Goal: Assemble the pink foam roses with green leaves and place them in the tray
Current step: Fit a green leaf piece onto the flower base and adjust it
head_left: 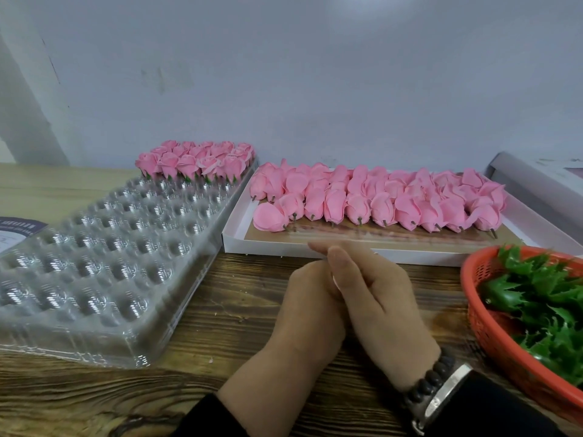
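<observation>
While hands idle, stock noted. Pink foam rose heads (pixel 378 200): lying in rows in white box (pixel 239 238), stub stems toward viewer; likely light, soft, crush-prone; take at base by stem. Green leaves (pixel 542 298): in red basket (pixel 492 335), probably flexible. Clear tray (pixel 104 272): finished roses (pixel 195 160) at far end only. Left hand (pixel 310 298), right hand (pixel 378 294): pressed together, fingers straight, holding nothing.

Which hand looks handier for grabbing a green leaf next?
The right hand, probably. The red basket of leaves sits just to its right, while the left hand lies on the far side, nearer the clear tray. Both hands are pressed together, holding nothing visible.
</observation>
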A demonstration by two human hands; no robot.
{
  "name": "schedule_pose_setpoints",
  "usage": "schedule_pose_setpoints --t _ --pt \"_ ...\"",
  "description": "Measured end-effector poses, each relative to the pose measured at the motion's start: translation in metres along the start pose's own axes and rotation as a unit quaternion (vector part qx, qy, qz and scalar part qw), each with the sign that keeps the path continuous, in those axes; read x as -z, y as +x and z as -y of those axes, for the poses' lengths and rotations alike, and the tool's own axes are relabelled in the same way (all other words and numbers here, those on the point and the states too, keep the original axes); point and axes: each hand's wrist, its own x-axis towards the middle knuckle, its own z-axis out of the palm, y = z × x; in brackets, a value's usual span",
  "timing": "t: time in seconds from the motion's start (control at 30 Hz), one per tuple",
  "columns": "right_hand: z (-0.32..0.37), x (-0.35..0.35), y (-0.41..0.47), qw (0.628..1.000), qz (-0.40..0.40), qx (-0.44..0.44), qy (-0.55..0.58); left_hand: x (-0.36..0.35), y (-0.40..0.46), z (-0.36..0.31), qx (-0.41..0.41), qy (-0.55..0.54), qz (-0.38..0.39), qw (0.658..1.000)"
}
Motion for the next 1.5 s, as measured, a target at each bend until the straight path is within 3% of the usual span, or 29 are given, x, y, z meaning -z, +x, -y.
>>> schedule_pose_setpoints --t 0.13,0.3,0.4,0.57,0.67,0.83,1.03,1.13,1.2,1.33,1.43,1.5 --pt "-0.003 0.002 0.003 0.999 0.016 -0.006 -0.033 -0.003 0.000 -0.001 -0.001 0.049 0.011 0.999" --pt "0.001 0.013 0.008 0.982 0.174 -0.070 -0.031 0.005 0.004 -0.004 0.064 0.068 0.125 0.988" --pt "0.001 0.019 0.007 0.969 0.220 -0.109 -0.001 0.005 0.001 -0.008 0.102 0.073 0.164 0.978" --pt "-0.007 0.025 0.009 0.974 0.197 -0.105 -0.020 0.008 -0.001 -0.008 0.028 -0.004 0.118 0.993" --pt "-0.008 0.026 0.008 0.978 0.175 -0.112 0.011 0.006 0.001 -0.001 -0.020 0.002 0.082 0.996" --pt "-0.006 0.022 0.003 0.991 0.095 -0.071 0.059 0.007 0.005 0.005 0.010 -0.051 0.006 0.999" --pt "-0.001 0.001 0.000 1.000 0.001 -0.024 0.013 -0.003 0.000 0.005 -0.032 0.080 -0.011 0.996" --pt "-0.005 0.002 0.002 0.999 0.015 -0.019 -0.029 -0.008 0.003 0.003 -0.024 0.076 0.004 0.997" --pt "-0.005 0.007 0.006 0.996 0.070 -0.034 -0.041 -0.008 0.005 0.002 0.018 0.025 0.036 0.999" --pt "-0.003 0.017 0.009 0.979 0.185 -0.046 -0.077 -0.002 0.003 0.001 0.019 0.057 0.083 0.995" --pt "0.001 0.022 0.008 0.973 0.212 -0.064 -0.070 0.001 0.001 -0.003 0.049 0.065 0.121 0.989" --pt "0.002 0.023 0.008 0.975 0.205 -0.055 -0.059 0.001 0.000 -0.004 0.025 0.069 0.127 0.989"
